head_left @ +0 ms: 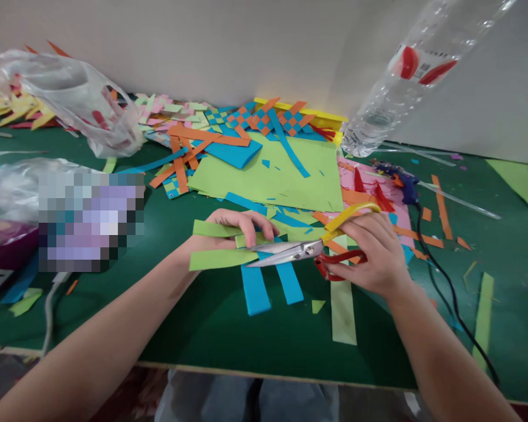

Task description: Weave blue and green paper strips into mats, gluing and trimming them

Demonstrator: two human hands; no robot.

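My right hand [378, 252] is closed round the handles of a pair of scissors [305, 251], one handle yellow and one red. Their blades point left and stand slightly apart at a light green paper strip. Fingers bent, my left hand [242, 225] grips a piece woven from green paper strips [220, 259] and blue paper strips [256, 290]. Two green ends stick out to the left and two blue ends hang towards me. The blades partly cover the woven middle, so whether they are cutting I cannot tell.
Behind my hands lie green paper sheets [290, 170] and several woven paper fish [264, 120]. A plastic bottle [378, 99] leans at the back right, near a glue gun [407, 184] with a black cord. Plastic bags [83, 88] and a blurred-out device [92, 228] are on the left.
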